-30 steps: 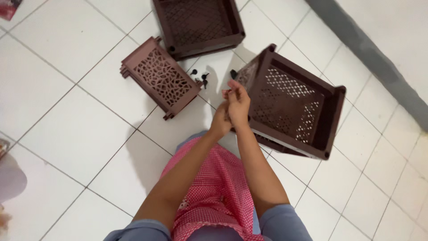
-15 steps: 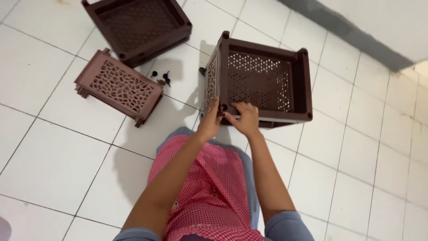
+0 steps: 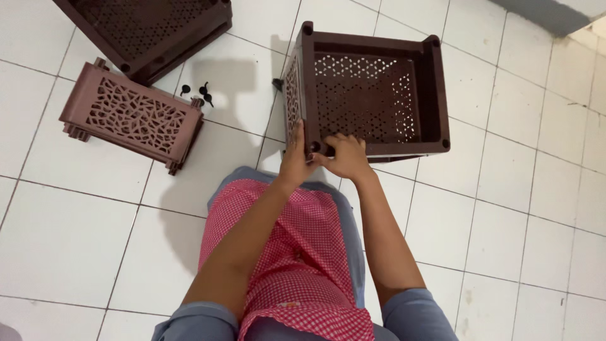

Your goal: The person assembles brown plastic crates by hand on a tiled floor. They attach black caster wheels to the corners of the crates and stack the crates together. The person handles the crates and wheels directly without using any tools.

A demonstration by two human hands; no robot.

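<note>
White tiled floor (image 3: 82, 233), both hands at near corner of upright brown basket (image 3: 372, 95): left hand (image 3: 295, 161) gripping wall, right hand (image 3: 344, 158) curled on rim; could tip if pulled unevenly.

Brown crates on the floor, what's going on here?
A person works over a white tiled floor with bare hands. Both hands are at the near left corner of a brown perforated crate: the left hand holds its left side wall, and the right hand presses on the near rim by the corner hole. A patterned panel and a second crate lie to the left, with small black pegs between them.
</note>
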